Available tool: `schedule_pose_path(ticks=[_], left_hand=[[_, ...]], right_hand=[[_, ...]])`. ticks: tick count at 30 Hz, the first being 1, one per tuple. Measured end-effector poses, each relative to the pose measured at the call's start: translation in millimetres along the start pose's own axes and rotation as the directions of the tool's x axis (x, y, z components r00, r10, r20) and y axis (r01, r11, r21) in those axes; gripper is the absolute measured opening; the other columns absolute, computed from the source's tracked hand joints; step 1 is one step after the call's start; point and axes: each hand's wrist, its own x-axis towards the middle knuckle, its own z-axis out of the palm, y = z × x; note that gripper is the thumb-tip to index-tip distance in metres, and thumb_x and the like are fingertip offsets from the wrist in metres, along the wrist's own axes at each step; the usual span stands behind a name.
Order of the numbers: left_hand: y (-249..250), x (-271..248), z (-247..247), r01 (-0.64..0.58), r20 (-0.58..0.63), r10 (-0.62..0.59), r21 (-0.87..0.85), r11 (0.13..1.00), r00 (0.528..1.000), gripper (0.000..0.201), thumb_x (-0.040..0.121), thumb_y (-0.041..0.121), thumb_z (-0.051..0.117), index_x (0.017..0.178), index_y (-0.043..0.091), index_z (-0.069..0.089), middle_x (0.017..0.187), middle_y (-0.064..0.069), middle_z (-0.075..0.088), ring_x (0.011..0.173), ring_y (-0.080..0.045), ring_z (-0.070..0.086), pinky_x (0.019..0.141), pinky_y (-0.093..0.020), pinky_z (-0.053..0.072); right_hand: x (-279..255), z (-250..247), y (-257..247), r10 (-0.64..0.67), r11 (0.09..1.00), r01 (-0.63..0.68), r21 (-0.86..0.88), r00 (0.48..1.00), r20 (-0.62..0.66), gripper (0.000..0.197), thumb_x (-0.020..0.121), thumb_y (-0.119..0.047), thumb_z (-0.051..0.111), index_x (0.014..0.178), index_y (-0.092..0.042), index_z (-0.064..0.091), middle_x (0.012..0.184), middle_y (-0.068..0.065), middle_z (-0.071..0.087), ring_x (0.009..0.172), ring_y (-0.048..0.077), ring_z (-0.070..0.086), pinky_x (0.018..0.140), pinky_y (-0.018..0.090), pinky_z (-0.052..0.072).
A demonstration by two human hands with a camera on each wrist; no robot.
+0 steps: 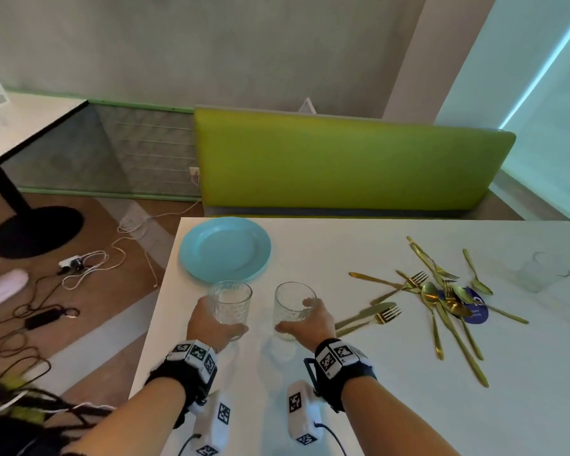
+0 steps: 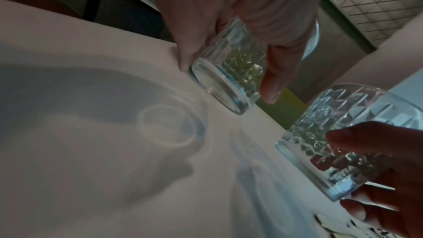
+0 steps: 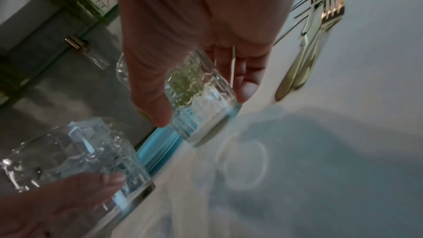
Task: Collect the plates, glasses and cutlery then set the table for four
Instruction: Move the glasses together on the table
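Two cut-pattern clear glasses hang just above the white table (image 1: 343, 406), one in each hand. My left hand (image 1: 211, 324) grips the left glass (image 1: 230, 301) from the side; the left wrist view shows the left glass (image 2: 228, 71) lifted over its shadow. My right hand (image 1: 310, 320) grips the right glass (image 1: 292, 307), and the right wrist view shows that glass (image 3: 201, 100) close over the table. A stack of light blue plates (image 1: 224, 248) lies just beyond the glasses. Gold cutlery (image 1: 441, 297) lies scattered to the right. Another clear glass (image 1: 540, 271) stands at the far right.
A green padded bench (image 1: 343, 159) runs behind the table. A second table (image 1: 20, 126) with a black pedestal stands at the left. Cables and a power strip (image 1: 69, 263) lie on the floor beside the table's left edge. A dark blue round card (image 1: 471, 311) lies under the cutlery.
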Motion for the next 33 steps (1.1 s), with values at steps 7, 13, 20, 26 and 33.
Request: schedule_pose_path(ticks=[7, 13, 20, 26, 33], left_hand=[[-28.6, 18.1, -13.7, 0.03, -0.03, -0.029, 0.024, 0.999, 0.999, 0.094, 0.056, 0.015, 0.088, 0.136, 0.01, 0.04, 0.135, -0.014, 0.042, 0.128, -0.031, 0.04, 0.105, -0.039, 0.037], [-35.6, 35.8, -17.6, -0.016, -0.017, 0.017, 0.044, 0.999, 1.0, 0.095, 0.052, 0.016, 0.09, 0.135, 0.011, 0.043, 0.134, -0.014, 0.049, 0.125, -0.031, 0.048, 0.105, -0.039, 0.04], [-39.1, 57.2, -16.9, -0.034, -0.017, 0.036, 0.105, 0.994, 0.999, 0.09, 0.046, 0.023, 0.091, 0.126, 0.01, 0.051, 0.122, -0.01, 0.058, 0.116, -0.03, 0.055, 0.095, -0.035, 0.045], [-39.0, 65.5, -18.4, -0.047, -0.021, 0.049, 0.087, 0.995, 0.999, 0.063, 0.048, 0.021, 0.083, 0.108, 0.022, 0.062, 0.1, 0.0, 0.068, 0.097, -0.024, 0.065, 0.084, -0.029, 0.05], [-34.4, 69.0, -20.4, -0.057, -0.015, 0.058, 0.072, 0.996, 0.998, 0.054, 0.053, 0.015, 0.079, 0.103, 0.03, 0.064, 0.093, 0.006, 0.071, 0.091, -0.019, 0.066, 0.079, -0.024, 0.047]], right_hand=[[7.0, 36.6, -10.1, 0.012, 0.999, -0.011, -0.035, 0.999, 0.043, 0.079, 0.066, -0.029, 0.082, 0.132, -0.016, 0.041, 0.13, 0.004, 0.054, 0.12, 0.02, 0.051, 0.087, 0.02, 0.04], [17.3, 54.8, -21.4, -0.019, 0.999, 0.02, -0.025, 0.999, 0.041, 0.078, 0.065, -0.026, 0.082, 0.131, -0.015, 0.043, 0.128, 0.003, 0.057, 0.118, 0.018, 0.054, 0.089, 0.019, 0.041], [26.9, 70.9, -31.3, -0.03, 0.999, 0.031, -0.023, 0.998, 0.046, 0.079, 0.066, -0.026, 0.082, 0.133, -0.015, 0.041, 0.129, 0.003, 0.056, 0.121, 0.019, 0.052, 0.096, 0.022, 0.041], [35.5, 82.5, -35.4, -0.04, 0.999, 0.041, -0.025, 0.999, 0.027, 0.078, 0.064, -0.026, 0.082, 0.131, -0.018, 0.042, 0.125, 0.004, 0.058, 0.117, 0.022, 0.054, 0.095, 0.026, 0.044], [47.8, 85.0, -37.7, -0.055, 0.998, 0.057, -0.036, 0.998, 0.035, 0.081, 0.061, -0.027, 0.084, 0.13, -0.021, 0.042, 0.123, 0.003, 0.06, 0.114, 0.022, 0.056, 0.094, 0.028, 0.047]])
